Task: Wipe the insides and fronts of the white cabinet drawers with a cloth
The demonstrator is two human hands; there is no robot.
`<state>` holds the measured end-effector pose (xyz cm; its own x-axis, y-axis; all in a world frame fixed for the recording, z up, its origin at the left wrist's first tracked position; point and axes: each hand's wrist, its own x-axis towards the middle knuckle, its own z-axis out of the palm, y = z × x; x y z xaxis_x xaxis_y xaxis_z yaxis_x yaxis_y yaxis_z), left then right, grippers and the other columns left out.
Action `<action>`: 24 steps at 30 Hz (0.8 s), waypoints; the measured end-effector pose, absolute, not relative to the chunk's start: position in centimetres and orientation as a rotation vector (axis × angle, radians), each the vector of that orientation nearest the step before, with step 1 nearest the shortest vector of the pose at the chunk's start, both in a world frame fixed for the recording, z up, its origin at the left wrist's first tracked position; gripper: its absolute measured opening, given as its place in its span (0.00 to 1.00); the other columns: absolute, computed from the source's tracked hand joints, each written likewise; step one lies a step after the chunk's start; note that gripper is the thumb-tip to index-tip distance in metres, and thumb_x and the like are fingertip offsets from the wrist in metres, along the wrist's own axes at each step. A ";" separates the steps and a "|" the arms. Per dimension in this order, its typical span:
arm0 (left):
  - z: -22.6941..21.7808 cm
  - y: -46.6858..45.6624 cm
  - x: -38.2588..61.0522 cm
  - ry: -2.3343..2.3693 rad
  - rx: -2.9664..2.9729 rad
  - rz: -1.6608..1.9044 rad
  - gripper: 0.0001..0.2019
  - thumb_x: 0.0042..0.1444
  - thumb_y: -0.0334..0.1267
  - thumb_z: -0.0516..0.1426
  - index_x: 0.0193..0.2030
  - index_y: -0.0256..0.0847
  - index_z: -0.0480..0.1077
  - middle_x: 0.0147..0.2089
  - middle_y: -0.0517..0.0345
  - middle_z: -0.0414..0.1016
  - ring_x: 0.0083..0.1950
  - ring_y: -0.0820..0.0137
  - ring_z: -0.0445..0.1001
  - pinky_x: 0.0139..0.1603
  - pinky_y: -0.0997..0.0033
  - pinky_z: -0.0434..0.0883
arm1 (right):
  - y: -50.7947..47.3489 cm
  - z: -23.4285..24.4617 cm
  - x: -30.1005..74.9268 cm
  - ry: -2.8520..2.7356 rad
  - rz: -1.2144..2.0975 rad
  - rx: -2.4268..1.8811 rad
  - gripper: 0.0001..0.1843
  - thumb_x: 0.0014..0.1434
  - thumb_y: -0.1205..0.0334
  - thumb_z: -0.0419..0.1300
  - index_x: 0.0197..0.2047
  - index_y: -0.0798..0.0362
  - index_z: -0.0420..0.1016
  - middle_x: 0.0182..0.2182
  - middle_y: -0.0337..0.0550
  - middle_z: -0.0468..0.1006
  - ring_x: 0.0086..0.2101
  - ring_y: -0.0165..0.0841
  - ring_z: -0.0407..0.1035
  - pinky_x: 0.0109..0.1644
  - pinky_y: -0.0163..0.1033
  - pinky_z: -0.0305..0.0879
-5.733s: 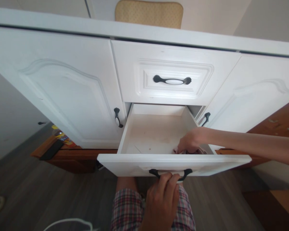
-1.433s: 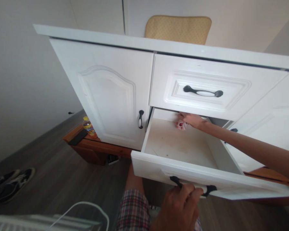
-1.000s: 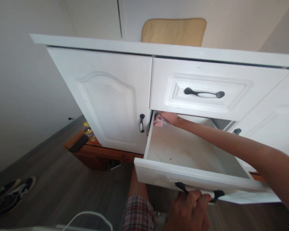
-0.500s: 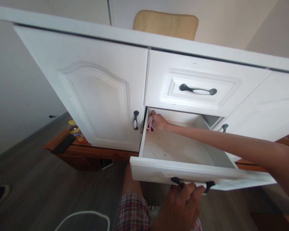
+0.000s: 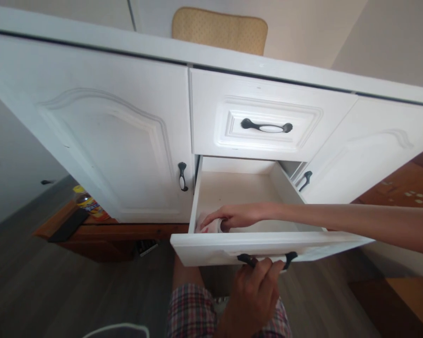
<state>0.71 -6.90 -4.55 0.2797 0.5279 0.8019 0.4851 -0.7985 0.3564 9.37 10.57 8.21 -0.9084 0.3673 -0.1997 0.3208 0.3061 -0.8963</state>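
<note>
The lower drawer (image 5: 204, 248) of a white cabinet is pulled out. My left hand (image 5: 254, 291) has its fingers wrapped round the drawer's dark handle (image 5: 290, 259). Inside, my right hand (image 5: 238, 216) presses a folded pale cloth (image 5: 210, 226) with reddish patches into the front left corner, just behind the front panel. Part of the cloth is hidden by the fingers and the panel. A few small dark specks show on the drawer bottom.
Above is a shut upper drawer (image 5: 268, 112). Cabinet doors (image 5: 116, 150) flank both. A yellow-capped bottle (image 5: 91, 204) stands at left on a low wooden unit (image 5: 127, 230). A tan patterned pad (image 5: 218, 30) sits behind the cabinet top.
My right hand has moved with the cloth from the drawer's back left corner to its front left corner. My left hand stays on the handle. The view has shifted to the right.
</note>
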 end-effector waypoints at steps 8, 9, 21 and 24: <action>-4.7 -6.4 0.2 0.957 2.527 1.582 0.20 0.80 0.35 0.45 0.65 0.44 0.75 0.53 0.58 0.86 0.46 0.70 0.84 0.45 0.68 0.77 | 10.6 10.9 14.9 -2.680 1.798 -0.846 0.29 0.54 0.72 0.56 0.57 0.57 0.86 0.52 0.45 0.85 0.41 0.32 0.76 0.45 0.33 0.72; -4.9 -6.5 0.3 0.955 2.524 1.583 0.20 0.80 0.34 0.45 0.65 0.44 0.75 0.53 0.58 0.86 0.47 0.70 0.84 0.46 0.68 0.77 | 10.1 11.7 16.5 -2.686 1.793 -0.935 0.29 0.53 0.72 0.57 0.56 0.57 0.87 0.51 0.46 0.85 0.41 0.33 0.77 0.46 0.34 0.73; -4.7 -6.9 3.8 1.346 2.470 1.750 0.12 0.78 0.34 0.51 0.59 0.40 0.75 0.51 0.51 0.79 0.51 0.66 0.83 0.48 0.68 0.80 | -0.8 20.9 32.4 -2.458 0.420 -1.529 0.27 0.71 0.46 0.51 0.56 0.46 0.88 0.52 0.58 0.85 0.51 0.43 0.81 0.61 0.49 0.74; -4.2 -5.5 3.5 1.356 2.505 1.680 0.13 0.77 0.34 0.52 0.60 0.38 0.74 0.53 0.49 0.78 0.53 0.64 0.83 0.51 0.67 0.81 | -4.7 20.0 37.6 -1.782 0.043 -1.647 0.26 0.64 0.33 0.58 0.50 0.37 0.87 0.51 0.57 0.85 0.51 0.47 0.80 0.56 0.53 0.73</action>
<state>3.53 -5.45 -4.19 0.1533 0.5332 0.8320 0.7008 -0.6523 0.2889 37.63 -4.75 20.00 0.0529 0.8863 0.4602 0.8633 0.1910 -0.4672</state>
